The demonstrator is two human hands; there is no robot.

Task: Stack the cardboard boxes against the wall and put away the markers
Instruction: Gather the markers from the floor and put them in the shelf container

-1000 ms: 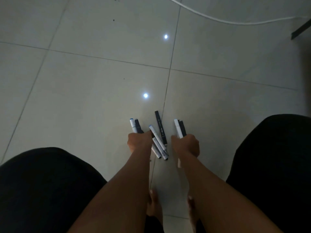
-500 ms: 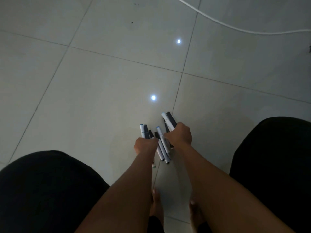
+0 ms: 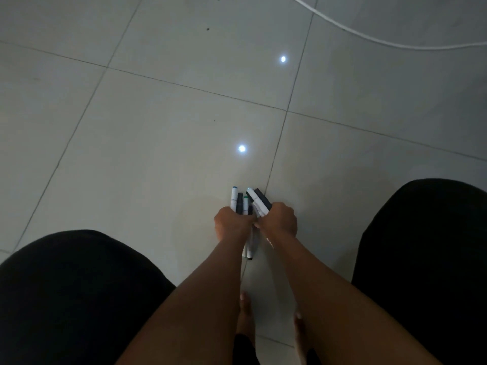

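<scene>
Several white and dark markers (image 3: 243, 205) are bunched together low over the tiled floor (image 3: 147, 143). My left hand (image 3: 232, 224) is closed around an upright group of them, their caps sticking out above my fist and their tails below it. My right hand (image 3: 279, 219) grips a second group of markers (image 3: 259, 200), tilted left so they lean against the first group. The two fists touch. No cardboard boxes are in view.
My knees in black cloth fill the lower left (image 3: 66, 299) and right (image 3: 427, 259). My bare feet (image 3: 245, 317) show between my forearms. A white cable (image 3: 369, 38) crosses the floor at the top right. Two bright light spots (image 3: 241, 148) reflect on the tiles.
My hands, apart a second ago, have come together. The markers that lay on the floor between them are now gathered into my grip, and the two bundles meet.
</scene>
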